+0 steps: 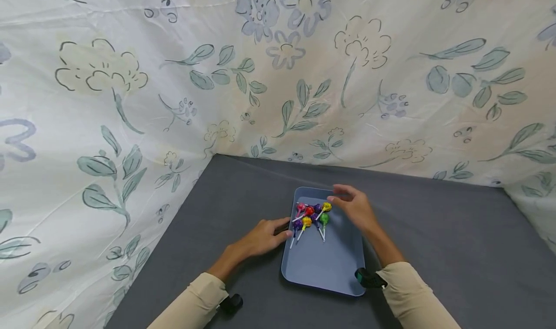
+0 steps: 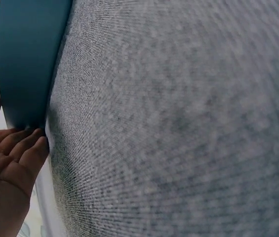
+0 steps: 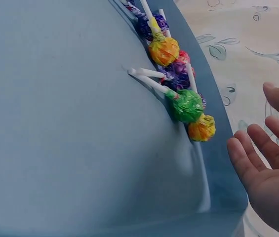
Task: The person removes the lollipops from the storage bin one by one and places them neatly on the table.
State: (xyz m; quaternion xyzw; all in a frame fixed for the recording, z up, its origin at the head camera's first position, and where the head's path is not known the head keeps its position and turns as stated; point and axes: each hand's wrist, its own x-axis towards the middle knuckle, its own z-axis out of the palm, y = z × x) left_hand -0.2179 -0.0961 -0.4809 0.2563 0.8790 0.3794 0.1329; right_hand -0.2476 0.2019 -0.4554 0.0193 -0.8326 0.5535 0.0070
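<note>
A blue-grey tray [image 1: 326, 266] holds several wrapped lollipops in a cluster at its far left: pink, red, purple, yellow and a green lollipop [image 1: 324, 218]. My left hand [image 1: 260, 237] is at the tray's left side. In the left wrist view its fingertips touch the tray's outer wall [image 2: 28, 64], and the thumb lies by the rim. Over the far right part of the tray is my right hand [image 1: 358, 208], with its fingertips near a yellow lollipop [image 1: 326, 206]. The right wrist view shows its fingers apart, holding nothing, beside the yellow lollipop [image 3: 202, 128].
Dark grey cloth [image 1: 443, 252] covers the table under the tray. A floral curtain [image 1: 278, 92] stands behind the table and along its left side. Both wrists carry black straps with small devices.
</note>
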